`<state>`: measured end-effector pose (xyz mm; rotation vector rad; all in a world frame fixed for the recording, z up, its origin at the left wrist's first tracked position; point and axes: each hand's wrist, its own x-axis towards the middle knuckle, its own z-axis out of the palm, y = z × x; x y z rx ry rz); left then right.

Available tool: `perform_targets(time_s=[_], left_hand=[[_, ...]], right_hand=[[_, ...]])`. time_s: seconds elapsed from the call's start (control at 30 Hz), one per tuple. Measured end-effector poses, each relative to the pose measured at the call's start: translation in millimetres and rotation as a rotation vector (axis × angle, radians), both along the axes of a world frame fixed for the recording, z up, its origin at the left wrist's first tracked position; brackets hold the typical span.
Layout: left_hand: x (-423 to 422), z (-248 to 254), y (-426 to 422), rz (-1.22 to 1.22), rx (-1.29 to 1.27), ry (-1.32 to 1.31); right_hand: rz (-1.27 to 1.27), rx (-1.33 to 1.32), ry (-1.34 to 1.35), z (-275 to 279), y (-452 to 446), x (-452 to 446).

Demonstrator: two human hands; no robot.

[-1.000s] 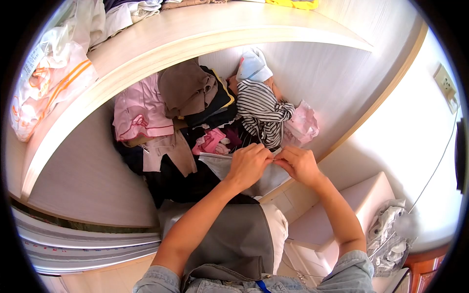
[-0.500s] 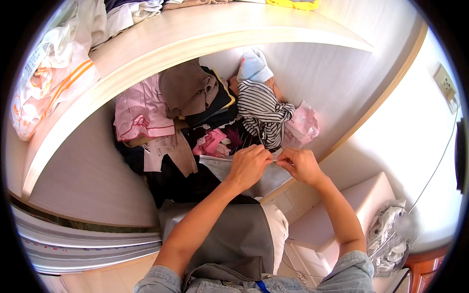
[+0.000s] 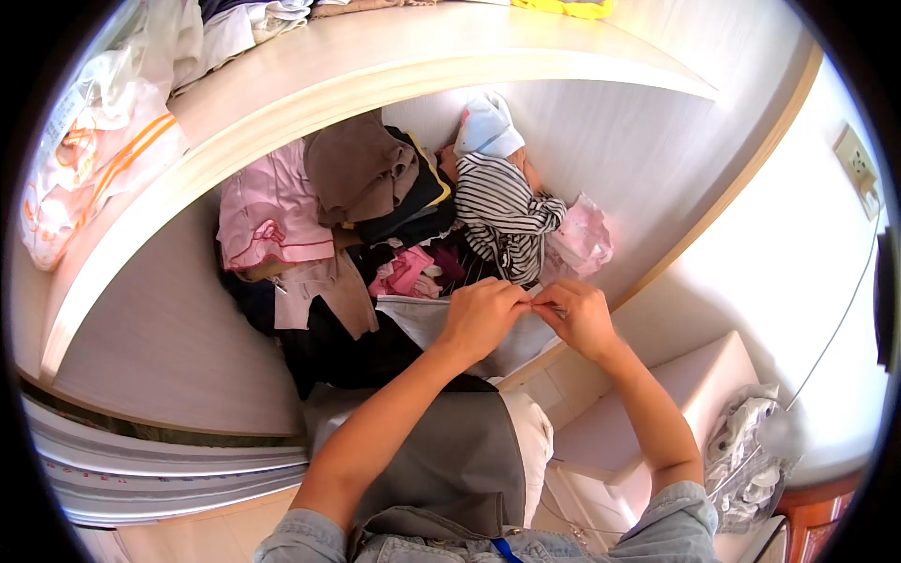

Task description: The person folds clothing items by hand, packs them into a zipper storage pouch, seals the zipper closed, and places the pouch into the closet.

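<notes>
My left hand (image 3: pixel 481 317) and my right hand (image 3: pixel 577 316) meet fingertip to fingertip, both pinching the upper edge of a light grey cloth bag (image 3: pixel 511 355). The bag hangs below my fingers, partly hidden by my left hand. Just beyond lie pink cloth pieces (image 3: pixel 404 272) and a black-and-white striped garment (image 3: pixel 497 206). A pink plastic bag (image 3: pixel 582 239) rests past my right hand. Further left are a brown folded garment (image 3: pixel 361 169) and a pink garment (image 3: pixel 272 202) on the pile.
A curved wooden shelf (image 3: pixel 404 70) arches over the clothes. On its left hangs a plastic bag with orange stripes (image 3: pixel 103 178). At the right are a pale cabinet (image 3: pixel 648 413), a clear bag of white items (image 3: pixel 746 460) and a wall socket (image 3: pixel 855 159).
My hands stay nearly in place, with the fingertips shifting slightly along the bag's edge. The small gap between them has narrowed since half a second ago.
</notes>
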<state>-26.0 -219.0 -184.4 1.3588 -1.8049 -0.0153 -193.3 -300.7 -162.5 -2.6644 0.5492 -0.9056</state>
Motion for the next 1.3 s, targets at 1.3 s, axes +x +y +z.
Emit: perform_targets(time_s=[1.3], left_hand=[[-1, -4, -2, 0.033, 0.026, 0.154]], right_hand=[[-0.043, -0.176, -0.08, -4, 5, 5]])
